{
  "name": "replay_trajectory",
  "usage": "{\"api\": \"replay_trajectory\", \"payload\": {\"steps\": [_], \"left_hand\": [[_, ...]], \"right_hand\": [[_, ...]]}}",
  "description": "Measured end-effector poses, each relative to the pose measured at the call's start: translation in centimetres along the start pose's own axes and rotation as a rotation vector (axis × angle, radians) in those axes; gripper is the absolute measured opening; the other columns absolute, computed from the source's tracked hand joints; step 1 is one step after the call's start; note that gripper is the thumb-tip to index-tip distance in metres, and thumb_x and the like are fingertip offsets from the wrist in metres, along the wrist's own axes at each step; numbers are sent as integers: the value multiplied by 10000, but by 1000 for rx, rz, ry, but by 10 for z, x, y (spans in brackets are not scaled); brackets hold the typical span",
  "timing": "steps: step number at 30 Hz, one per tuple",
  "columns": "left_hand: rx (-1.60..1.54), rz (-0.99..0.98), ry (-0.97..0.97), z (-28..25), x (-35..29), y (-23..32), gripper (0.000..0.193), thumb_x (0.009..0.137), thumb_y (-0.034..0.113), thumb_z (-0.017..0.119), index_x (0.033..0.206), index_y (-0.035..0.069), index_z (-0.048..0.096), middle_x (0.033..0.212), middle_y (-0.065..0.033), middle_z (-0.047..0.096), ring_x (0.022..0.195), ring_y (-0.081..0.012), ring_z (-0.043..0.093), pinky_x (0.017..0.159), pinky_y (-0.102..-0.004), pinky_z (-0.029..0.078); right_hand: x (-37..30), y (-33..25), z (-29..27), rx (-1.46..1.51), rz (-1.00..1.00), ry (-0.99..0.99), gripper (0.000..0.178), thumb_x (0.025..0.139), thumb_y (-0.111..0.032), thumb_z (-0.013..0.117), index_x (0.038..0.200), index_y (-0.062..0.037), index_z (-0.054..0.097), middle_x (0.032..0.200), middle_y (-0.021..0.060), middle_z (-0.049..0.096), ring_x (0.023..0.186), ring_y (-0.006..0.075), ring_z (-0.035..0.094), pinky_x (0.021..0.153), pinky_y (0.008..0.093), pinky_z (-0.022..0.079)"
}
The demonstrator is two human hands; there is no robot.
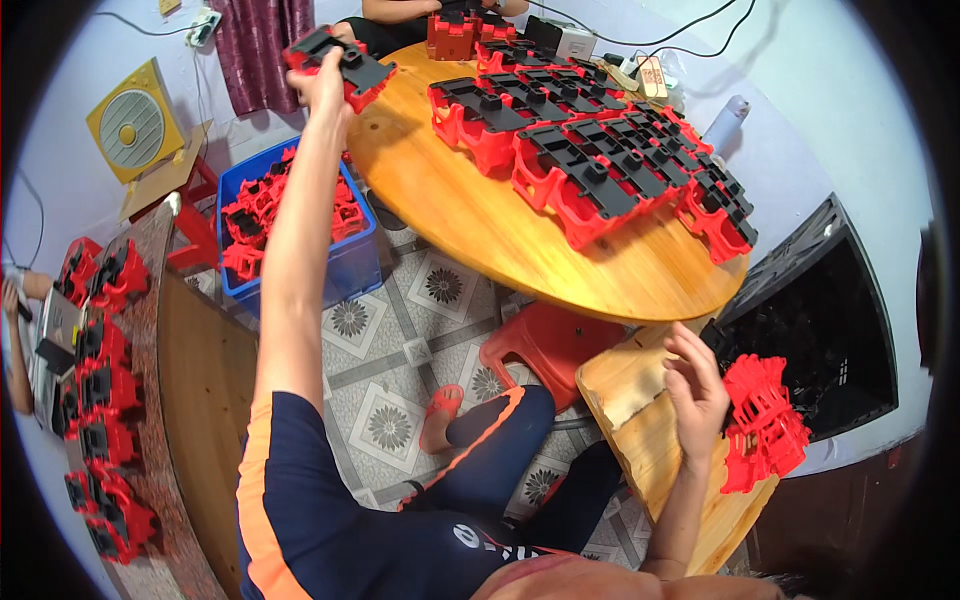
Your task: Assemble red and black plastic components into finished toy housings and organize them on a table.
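Observation:
My left hand (322, 92) is stretched far out at the upper left, gripping a red plastic frame with a black top (355, 66). It is above the table's left edge, near a blue crate (352, 277) filled with similar red and black parts (262, 222). Over a wooden bench (632, 425) at the lower right, my right hand (697, 395) is raised with loosely bent fingers and nothing seen in it. Plain red plastic frames (765, 425) lie on the bench close beside that hand.
Rows of red frames with black tops (590, 150) cover the far and right parts of the oval wooden table (450, 215). A red stool (545, 350) stands under its near edge. More parts (108, 385) line a ledge at left. Another person's arm (395, 10) shows behind the table.

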State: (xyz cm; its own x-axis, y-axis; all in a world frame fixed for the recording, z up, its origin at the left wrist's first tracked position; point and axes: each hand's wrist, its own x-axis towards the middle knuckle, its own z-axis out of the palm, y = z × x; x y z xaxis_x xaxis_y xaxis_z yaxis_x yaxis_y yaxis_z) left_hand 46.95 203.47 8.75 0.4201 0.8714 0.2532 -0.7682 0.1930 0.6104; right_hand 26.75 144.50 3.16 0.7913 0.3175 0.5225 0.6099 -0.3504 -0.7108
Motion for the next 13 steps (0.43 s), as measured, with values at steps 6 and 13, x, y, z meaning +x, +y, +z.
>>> {"api": "replay_trajectory", "payload": {"steps": [6, 13], "left_hand": [[106, -747, -193, 53, 83, -184, 221, 952, 223, 547, 1048, 53, 648, 1061, -127, 699, 973, -288, 673, 960, -474, 503], [578, -538, -139, 104, 82, -229, 1004, 839, 423, 672, 1545, 117, 26, 1444, -194, 427, 1282, -368, 448, 1101, -600, 286]], "right_hand": [[-3, 0, -59, -317, 186, 11, 346, 858, 54, 560, 1198, 20, 611, 1365, 147, 519, 1037, 183, 606, 863, 293, 501], [30, -14, -68, -409, 147, 28, 315, 870, 26, 574, 1183, 38, 606, 1355, 180, 519, 1034, 221, 622, 869, 311, 505]]}}
